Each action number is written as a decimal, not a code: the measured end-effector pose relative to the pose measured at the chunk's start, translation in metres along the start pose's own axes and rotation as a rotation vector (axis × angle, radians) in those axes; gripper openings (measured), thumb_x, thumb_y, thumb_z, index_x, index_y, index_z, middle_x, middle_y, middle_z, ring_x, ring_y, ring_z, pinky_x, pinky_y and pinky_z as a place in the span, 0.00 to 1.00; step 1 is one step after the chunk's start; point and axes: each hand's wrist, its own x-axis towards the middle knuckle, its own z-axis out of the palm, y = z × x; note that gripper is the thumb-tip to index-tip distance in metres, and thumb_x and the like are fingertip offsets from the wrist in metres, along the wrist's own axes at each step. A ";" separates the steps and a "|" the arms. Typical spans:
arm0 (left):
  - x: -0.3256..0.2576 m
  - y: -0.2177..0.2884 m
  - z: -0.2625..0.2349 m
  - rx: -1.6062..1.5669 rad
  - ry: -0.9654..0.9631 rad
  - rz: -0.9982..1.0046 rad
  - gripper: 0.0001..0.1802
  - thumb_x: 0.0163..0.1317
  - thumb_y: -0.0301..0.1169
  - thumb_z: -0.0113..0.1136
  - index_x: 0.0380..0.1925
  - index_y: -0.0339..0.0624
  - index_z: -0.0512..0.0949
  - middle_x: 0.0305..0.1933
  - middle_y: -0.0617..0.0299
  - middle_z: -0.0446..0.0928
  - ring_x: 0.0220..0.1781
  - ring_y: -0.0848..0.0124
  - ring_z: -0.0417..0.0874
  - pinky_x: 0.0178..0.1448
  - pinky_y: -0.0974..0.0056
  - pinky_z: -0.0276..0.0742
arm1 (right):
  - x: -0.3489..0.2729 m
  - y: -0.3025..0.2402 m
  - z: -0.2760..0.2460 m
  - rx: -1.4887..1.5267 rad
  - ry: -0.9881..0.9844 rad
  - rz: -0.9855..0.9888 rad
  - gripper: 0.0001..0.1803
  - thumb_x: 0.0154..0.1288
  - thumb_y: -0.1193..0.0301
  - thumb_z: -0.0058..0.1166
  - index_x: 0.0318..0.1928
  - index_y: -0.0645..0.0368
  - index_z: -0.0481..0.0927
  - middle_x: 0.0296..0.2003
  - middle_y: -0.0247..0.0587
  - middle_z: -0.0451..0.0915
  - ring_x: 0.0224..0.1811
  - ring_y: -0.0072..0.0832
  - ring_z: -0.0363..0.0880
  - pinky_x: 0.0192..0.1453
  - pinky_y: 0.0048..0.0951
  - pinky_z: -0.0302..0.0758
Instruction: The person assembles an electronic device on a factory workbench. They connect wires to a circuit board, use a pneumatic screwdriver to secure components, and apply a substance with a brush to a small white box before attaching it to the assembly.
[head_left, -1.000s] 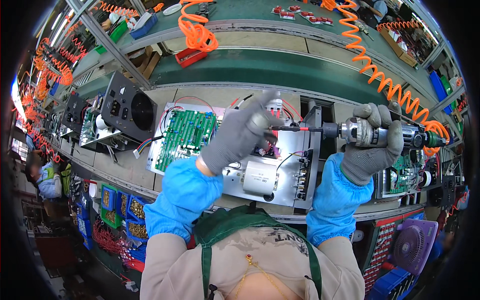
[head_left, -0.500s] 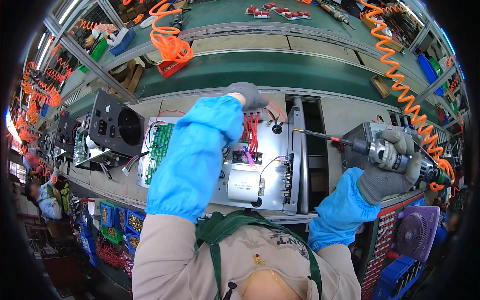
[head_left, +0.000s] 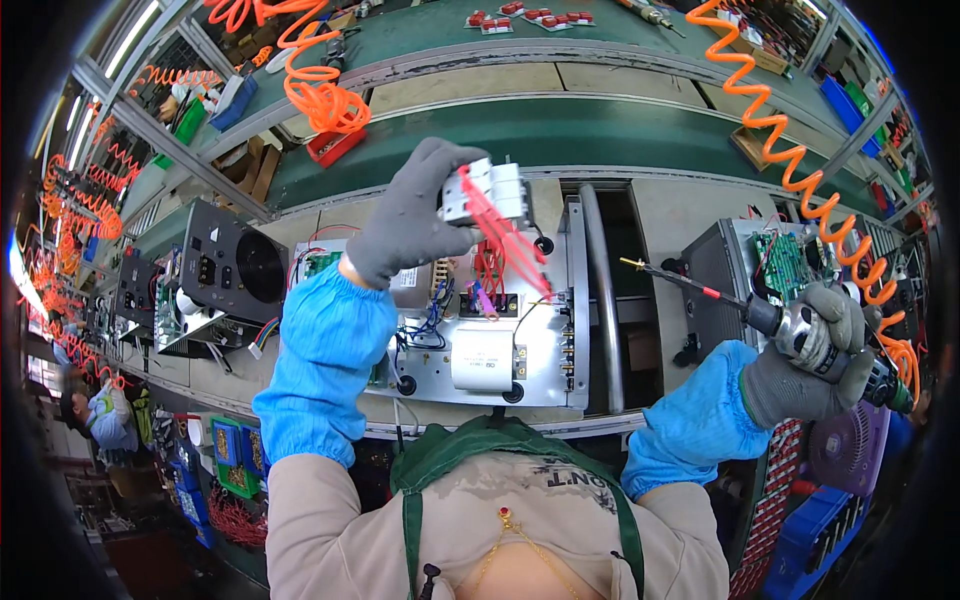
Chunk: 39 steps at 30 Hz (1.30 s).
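Note:
My left hand (head_left: 415, 215), in a grey glove, is closed around a white-and-grey block with red wires (head_left: 492, 190) and holds it above the far part of an open metal chassis (head_left: 550, 345). The wires hang down from the block toward the chassis, slightly blurred. On the chassis sit a white cylindrical capacitor (head_left: 482, 360), bundles of dark blue wires (head_left: 428, 325) and a pink-purple sleeved lead (head_left: 487, 303). My right hand (head_left: 815, 355), also gloved, grips a pneumatic screwdriver (head_left: 800, 335). Its long bit with a red band points left, apart from the chassis, over the gap beside a metal bar.
A metal bar (head_left: 604, 300) runs along the chassis's right side. Another unit with a green board (head_left: 785, 262) stands to the right, and a black-panelled unit (head_left: 235, 250) to the left. Orange coiled hoses (head_left: 765, 120) hang overhead. A red bin (head_left: 335, 145) lies beyond.
My left hand has risen from the chassis's far edge and moved left, with the block and its red wires now lifted in it. The screwdriver in my right hand has shifted slightly right and down.

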 end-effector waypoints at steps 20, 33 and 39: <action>0.013 -0.003 0.078 -0.528 -0.383 -0.322 0.36 0.40 0.31 0.77 0.48 0.39 0.67 0.44 0.62 0.73 0.45 0.76 0.75 0.51 0.67 0.73 | -0.004 -0.006 -0.052 -0.127 0.248 -0.128 0.20 0.55 0.72 0.54 0.48 0.63 0.69 0.25 0.26 0.59 0.27 0.18 0.58 0.45 0.34 0.68; 0.006 -0.003 0.084 -0.014 -0.389 -0.105 0.36 0.35 0.33 0.74 0.47 0.37 0.69 0.43 0.50 0.71 0.45 0.52 0.74 0.48 0.56 0.73 | -0.005 0.032 -0.102 -0.351 0.518 -0.096 0.19 0.56 0.70 0.54 0.48 0.60 0.70 0.27 0.36 0.73 0.29 0.25 0.71 0.46 0.41 0.73; 0.012 0.000 0.087 0.051 -0.387 -0.065 0.34 0.37 0.27 0.70 0.49 0.35 0.68 0.42 0.48 0.70 0.43 0.53 0.75 0.48 0.57 0.72 | -0.008 0.035 -0.113 -0.346 0.586 -0.084 0.18 0.57 0.71 0.54 0.49 0.60 0.71 0.29 0.38 0.77 0.30 0.27 0.77 0.47 0.41 0.77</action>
